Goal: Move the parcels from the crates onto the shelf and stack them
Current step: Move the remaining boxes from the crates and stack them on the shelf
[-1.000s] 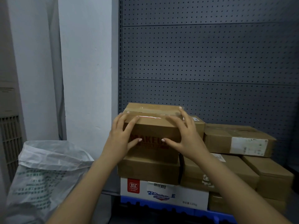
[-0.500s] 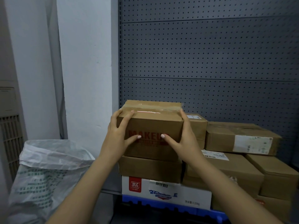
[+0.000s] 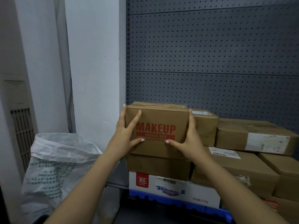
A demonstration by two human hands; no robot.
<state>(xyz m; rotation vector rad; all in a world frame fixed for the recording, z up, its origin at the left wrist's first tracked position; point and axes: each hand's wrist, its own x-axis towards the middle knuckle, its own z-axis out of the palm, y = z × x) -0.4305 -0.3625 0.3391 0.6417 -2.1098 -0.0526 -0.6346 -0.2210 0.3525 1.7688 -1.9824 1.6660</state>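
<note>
MAKEUP carton point(image 3: 156, 130) rests on top of plain brown carton point(image 3: 158, 167), left hand point(image 3: 125, 136) and right hand point(image 3: 189, 139) pressing its 2 sides with straight fingers, thumbs on front; looks stiff, taped, probably light, smooth-sided, so clamp both side faces low near base corners.

The front of the top cardboard box point(image 3: 157, 131) bore "MAKEUP" in large red letters, with "SHARED BOX" on a red band beneath. Two layers below that box, a white box point(image 3: 200, 194) showed a red square logo point(image 3: 142, 180) reading "双汇" and a barcode sticker point(image 3: 169, 181). Its blue lettering was illegible. The shipping labels point(image 3: 224, 153) to the right of the cardboard box, and the green print on the sack point(image 3: 53, 167) to its left, were too blurred to read.
</note>
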